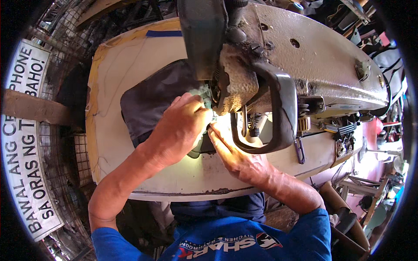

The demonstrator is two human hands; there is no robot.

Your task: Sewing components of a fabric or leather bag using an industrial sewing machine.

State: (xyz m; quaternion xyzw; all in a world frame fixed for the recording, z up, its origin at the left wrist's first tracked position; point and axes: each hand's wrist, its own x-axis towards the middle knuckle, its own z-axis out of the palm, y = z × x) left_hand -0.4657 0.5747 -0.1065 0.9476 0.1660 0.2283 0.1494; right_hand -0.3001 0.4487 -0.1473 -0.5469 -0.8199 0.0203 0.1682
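A dark grey cloth piece (150, 98) lies on the sewing machine's pale table, its right part under the needle area of the sewing machine (300, 48). My left hand (185, 126) is closed on the cloth, fingers curled beside the needle area. My right hand (239, 154) comes in from the right, its fingers pressed together on the cloth edge, fingertips close to the left hand's. Some greenish material (203, 93) shows just beyond my left knuckles. The machine head and hands hide the needle and stitching point. A bright light falls on my right fingers.
A black looped guard (285, 113) juts out from the machine above my right hand. On the pale table (109, 143), a blue strip (163, 33) lies at the far edge, and a small cutter-like tool (299, 150) sits right. Wire mesh and a lettered sign (32, 143) stand left.
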